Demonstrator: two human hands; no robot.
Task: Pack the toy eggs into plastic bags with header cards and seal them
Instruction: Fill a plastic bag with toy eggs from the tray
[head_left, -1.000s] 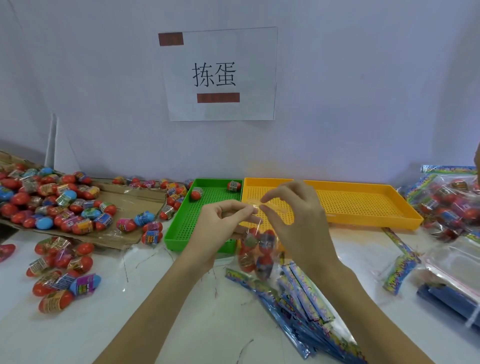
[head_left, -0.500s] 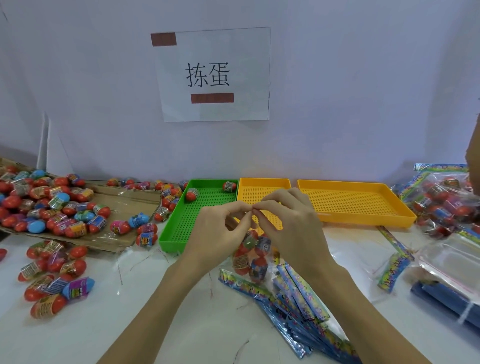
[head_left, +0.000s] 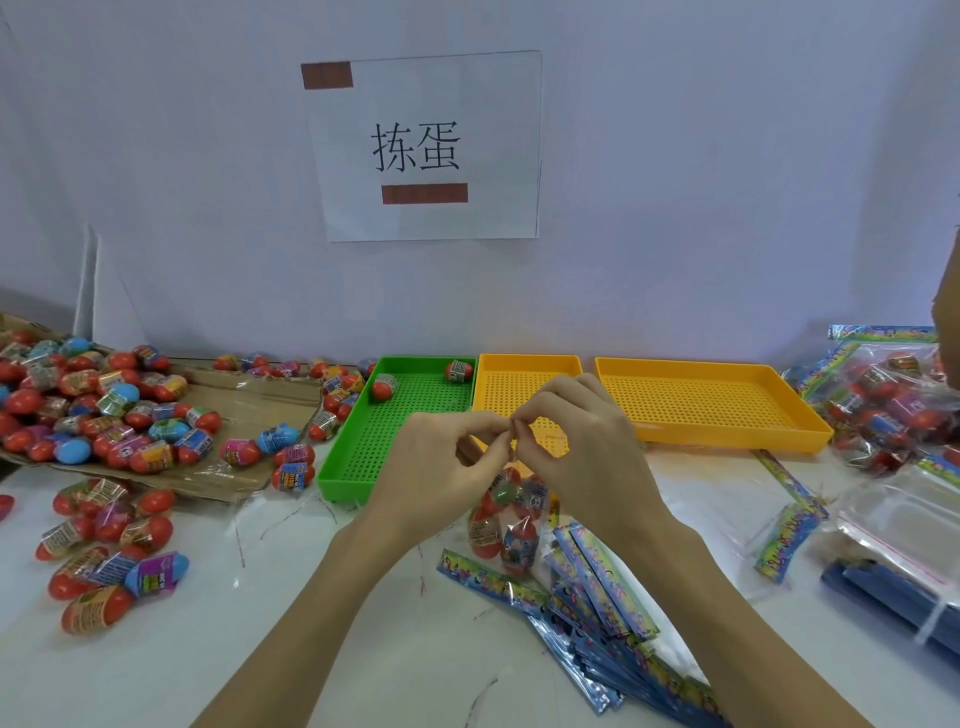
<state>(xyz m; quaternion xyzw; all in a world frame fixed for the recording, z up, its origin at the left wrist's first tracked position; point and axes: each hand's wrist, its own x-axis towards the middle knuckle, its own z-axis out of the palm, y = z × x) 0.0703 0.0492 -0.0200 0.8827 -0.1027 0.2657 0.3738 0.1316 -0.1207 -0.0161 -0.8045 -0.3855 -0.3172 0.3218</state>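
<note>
fingers closer, bag seemingly hanging below

Open white tabletop is left at front centre-left. The left side is crowded by loose red and blue toy eggs. Passage ahead is blocked by a green perforated plastic tray, and the front right is covered by a fan of blue printed header cards.
</note>
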